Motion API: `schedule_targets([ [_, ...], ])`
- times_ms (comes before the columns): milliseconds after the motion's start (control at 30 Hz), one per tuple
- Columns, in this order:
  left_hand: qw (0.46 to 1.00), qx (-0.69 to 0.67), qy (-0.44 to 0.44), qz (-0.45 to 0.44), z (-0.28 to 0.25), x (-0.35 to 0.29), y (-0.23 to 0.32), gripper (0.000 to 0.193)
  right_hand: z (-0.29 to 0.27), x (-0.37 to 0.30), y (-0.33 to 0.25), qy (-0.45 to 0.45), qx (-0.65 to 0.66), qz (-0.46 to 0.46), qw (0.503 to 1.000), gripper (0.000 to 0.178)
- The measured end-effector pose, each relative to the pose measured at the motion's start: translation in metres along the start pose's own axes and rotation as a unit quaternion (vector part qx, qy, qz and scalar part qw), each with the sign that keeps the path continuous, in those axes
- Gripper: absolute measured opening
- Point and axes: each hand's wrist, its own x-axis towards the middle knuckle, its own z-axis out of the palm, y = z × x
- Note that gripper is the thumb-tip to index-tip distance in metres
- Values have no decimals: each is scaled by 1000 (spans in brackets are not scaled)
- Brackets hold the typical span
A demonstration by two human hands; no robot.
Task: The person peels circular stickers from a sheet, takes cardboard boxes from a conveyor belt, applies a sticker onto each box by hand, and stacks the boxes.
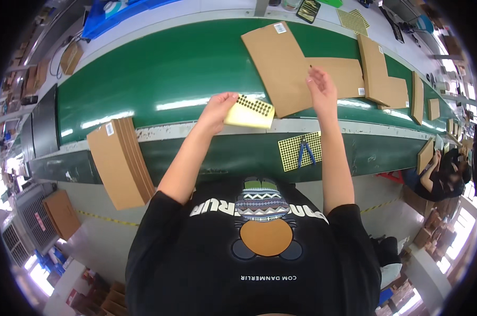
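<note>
My left hand (218, 110) grips a yellow sheet of round black stickers (257, 105) by its left end. Black dots cover its upper part, while the lower part is bare yellow. Over the flat brown cardboard box (276, 66), my right hand (322, 89) is raised with thumb and fingers drawn together. A tiny dark spot shows at its fingertips, apparently one black dot sticker. The box lies slantwise on the green conveyor belt (196, 66), its white label at the far end.
Blue-handled pliers (305, 152) lie on another dotted sheet (288, 152) at the near ledge. More flat boxes (338, 73) line the belt to the right. Several cartons (114, 163) lean at the near left. A co-worker (439, 176) sits at the far right.
</note>
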Motion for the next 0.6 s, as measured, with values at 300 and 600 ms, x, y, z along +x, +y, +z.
schedule_targets([
  [300, 986, -163, 6, -45, 10, 129, -22, 24, -6, 68, 76, 12, -98, 179, 979, 65],
  [600, 990, -138, 30, 3, 16, 71, -1, 19, 7, -4, 0, -5, 95, 165, 982, 76],
])
